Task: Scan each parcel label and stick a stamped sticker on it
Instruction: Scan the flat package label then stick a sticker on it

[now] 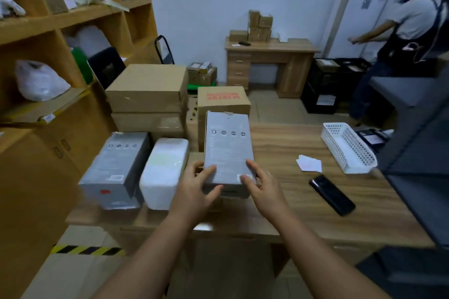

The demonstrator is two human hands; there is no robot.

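Grey parcel (228, 150): lying flat on wooden table (303, 199), long axis running away from the person. Left hand (196, 187): at parcel's near left corner, fingers spread over top, thumb curled on near end. Right hand (263, 187): at parcel's near right corner, fingers spread on top and side. Second grey box (116, 167) and white foam-wrapped package (164, 172): left of parcel. Black phone (331, 194), paper slips (309, 163), white basket (347, 147): right of parcel
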